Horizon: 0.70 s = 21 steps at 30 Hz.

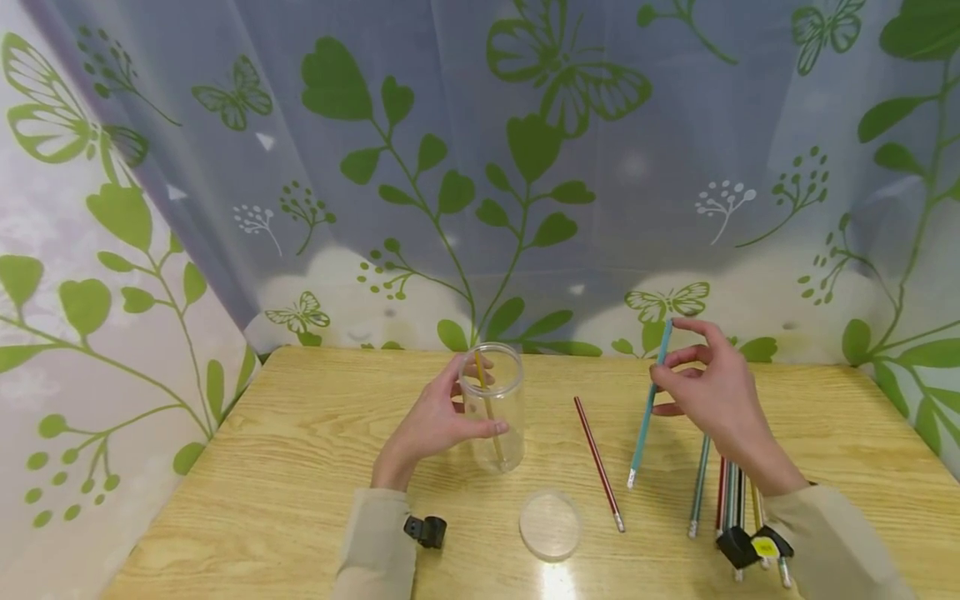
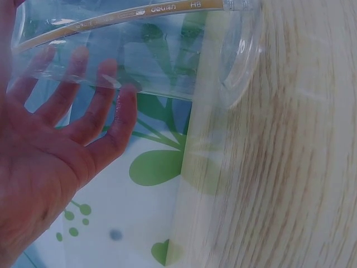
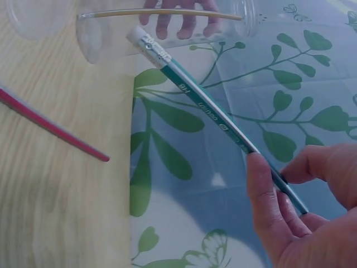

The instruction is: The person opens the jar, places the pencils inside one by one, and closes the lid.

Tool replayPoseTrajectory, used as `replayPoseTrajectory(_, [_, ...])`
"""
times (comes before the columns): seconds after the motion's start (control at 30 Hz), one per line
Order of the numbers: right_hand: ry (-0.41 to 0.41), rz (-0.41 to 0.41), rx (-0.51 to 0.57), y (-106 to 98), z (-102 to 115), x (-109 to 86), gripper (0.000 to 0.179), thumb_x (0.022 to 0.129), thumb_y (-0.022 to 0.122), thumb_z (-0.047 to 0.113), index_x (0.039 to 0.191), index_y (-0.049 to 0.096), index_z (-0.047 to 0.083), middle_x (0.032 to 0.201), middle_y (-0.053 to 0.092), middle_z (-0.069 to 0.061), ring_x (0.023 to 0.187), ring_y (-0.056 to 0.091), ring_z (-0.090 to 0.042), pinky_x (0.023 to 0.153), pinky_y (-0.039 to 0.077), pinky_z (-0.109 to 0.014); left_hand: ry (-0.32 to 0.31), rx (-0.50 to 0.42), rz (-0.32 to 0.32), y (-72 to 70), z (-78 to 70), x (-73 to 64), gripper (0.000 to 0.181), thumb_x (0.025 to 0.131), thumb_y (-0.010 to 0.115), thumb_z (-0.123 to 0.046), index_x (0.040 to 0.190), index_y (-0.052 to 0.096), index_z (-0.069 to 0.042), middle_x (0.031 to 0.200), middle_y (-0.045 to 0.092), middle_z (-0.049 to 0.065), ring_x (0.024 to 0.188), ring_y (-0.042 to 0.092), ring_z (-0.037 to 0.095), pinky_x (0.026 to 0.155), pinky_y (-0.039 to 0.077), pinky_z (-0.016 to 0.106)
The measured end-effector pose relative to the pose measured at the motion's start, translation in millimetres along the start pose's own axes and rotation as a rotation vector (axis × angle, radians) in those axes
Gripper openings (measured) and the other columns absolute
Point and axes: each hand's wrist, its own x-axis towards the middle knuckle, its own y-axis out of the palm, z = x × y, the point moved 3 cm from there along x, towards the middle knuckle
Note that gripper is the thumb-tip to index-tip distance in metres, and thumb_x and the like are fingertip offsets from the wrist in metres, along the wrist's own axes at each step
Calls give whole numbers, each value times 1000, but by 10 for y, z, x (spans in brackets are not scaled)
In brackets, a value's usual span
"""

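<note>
My left hand (image 1: pixel 435 423) holds a clear plastic jar (image 1: pixel 513 425) upright on the table, thumb in front and fingers behind it. A yellow HB pencil (image 2: pixel 122 19) leans inside the jar. To the right, my right hand (image 1: pixel 712 387) pinches a teal pencil (image 1: pixel 645 429) near its upper end, between thumb and fingers. That pencil slants with its white eraser end down, as the right wrist view shows closely. Between the hands, a dark red pencil (image 1: pixel 597 462) lies on the table.
A round clear lid (image 1: pixel 551 525) lies flat in front of the jar. Below my right wrist, several more pencils (image 1: pixel 731 492) lie together, partly hidden by the sleeve and wrist camera. Behind the wooden table (image 1: pixel 315 467) hangs a curtain (image 1: pixel 450 250) printed with leaves and butterflies.
</note>
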Motion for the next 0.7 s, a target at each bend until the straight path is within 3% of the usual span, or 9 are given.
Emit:
replayPoseTrajectory(0.5, [-148,-39,136,129,452,169,67,95,67,7,154,37,19,99,58,-1,71,69,-8,62,63,-40,-2,4,1,-5,0,3,83,75,91,-31,143,45,-36,139,55,1,116,58,24,95,52,41])
replayPoseTrajectory(0.7, [-221,-73,194,179,645,210,64,93,67,2,149,42,21,95,60,-1,70,69,-9,60,63,-39,8,-4,7,-6,-13,3,82,75,91,-31,143,45,-36,139,55,3,116,59,25,95,52,41])
